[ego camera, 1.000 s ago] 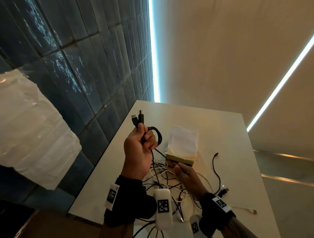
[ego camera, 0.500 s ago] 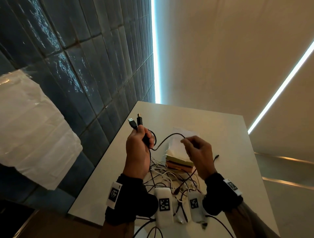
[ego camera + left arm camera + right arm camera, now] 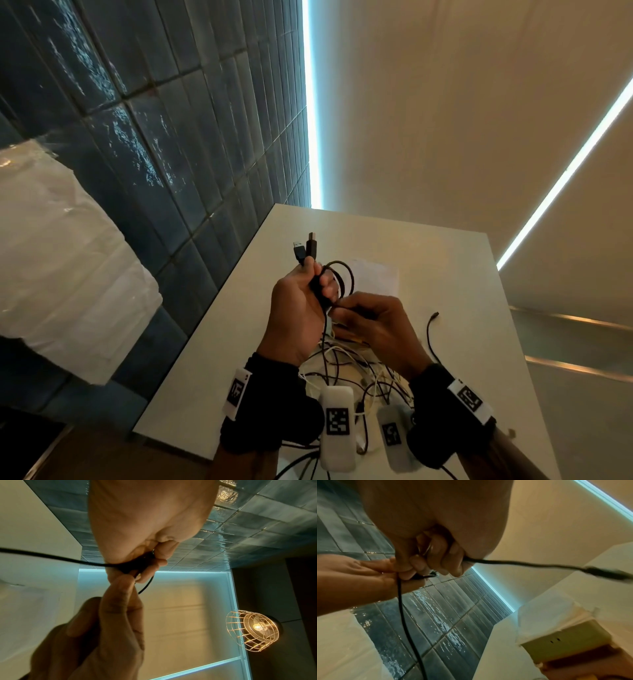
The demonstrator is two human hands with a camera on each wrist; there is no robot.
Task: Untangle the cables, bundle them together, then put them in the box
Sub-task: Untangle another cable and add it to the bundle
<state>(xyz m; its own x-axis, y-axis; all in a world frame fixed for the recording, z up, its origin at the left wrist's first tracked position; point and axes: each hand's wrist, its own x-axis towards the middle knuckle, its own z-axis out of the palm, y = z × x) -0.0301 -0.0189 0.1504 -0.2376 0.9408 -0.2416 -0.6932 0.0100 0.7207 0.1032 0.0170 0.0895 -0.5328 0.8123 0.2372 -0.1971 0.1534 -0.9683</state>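
Note:
My left hand point(image 3: 320, 286) is raised over the table and grips a black cable point(image 3: 344, 274) coiled into a loop. Its two USB plugs point(image 3: 306, 247) stick up above the fist. Just to its right, my right hand point(image 3: 342, 310) pinches the same cable; in the right wrist view the cable's tail point(image 3: 530, 563) trails off to a blurred plug. Below the hands a tangle of black and white cables point(image 3: 349, 366) lies on the white table point(image 3: 462, 274). The yellowish box point(image 3: 565, 646), with white paper point(image 3: 376, 277) at it, is mostly hidden behind my hands in the head view.
A loose black cable end point(image 3: 431, 329) lies to the right of my hands. A dark tiled wall point(image 3: 171, 137) runs along the table's left edge, with a plastic-wrapped white bulk point(image 3: 68, 257) lower left. A caged lamp point(image 3: 252, 630) shows in the left wrist view.
My right hand rose from the cable pile with the black cable, then came left to meet my left hand, laying another loop beside the fist. The left hand stayed raised.

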